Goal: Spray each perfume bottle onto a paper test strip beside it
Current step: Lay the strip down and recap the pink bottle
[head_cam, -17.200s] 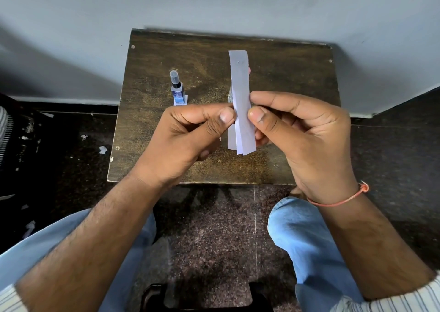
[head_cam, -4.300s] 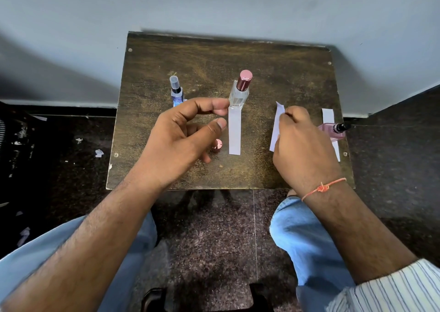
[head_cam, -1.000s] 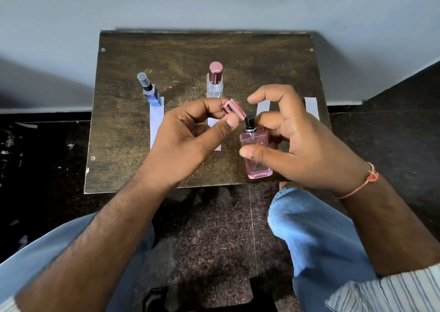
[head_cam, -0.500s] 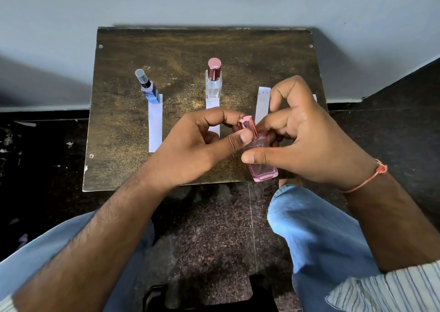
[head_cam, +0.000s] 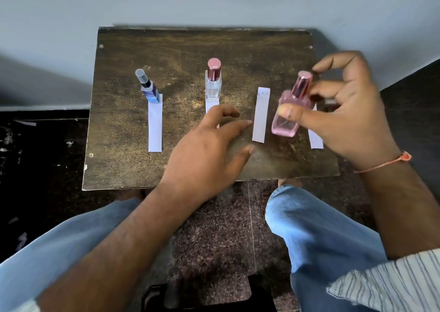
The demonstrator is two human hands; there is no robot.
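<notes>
Meanwhile, the right hand point(head_cam: 342, 111) lifts the pink perfume bottle point(head_cam: 291, 108) above the right side of the surface point(head_cam: 181, 47), thumb on its near face and fingers point(head_cam: 321, 90) curled behind, capped top tilted far and right, base near and left, apparently to carry it between two paper strips point(head_cam: 261, 114). The left hand point(head_cam: 209, 149) hovers empty, fingers spread, over the near middle. Farther left, the clear bottle point(head_cam: 213, 80) and blue bottle point(head_cam: 148, 90) stand upright at the far ends of strips running near to far, seemingly so each scent keeps its own paper.
</notes>
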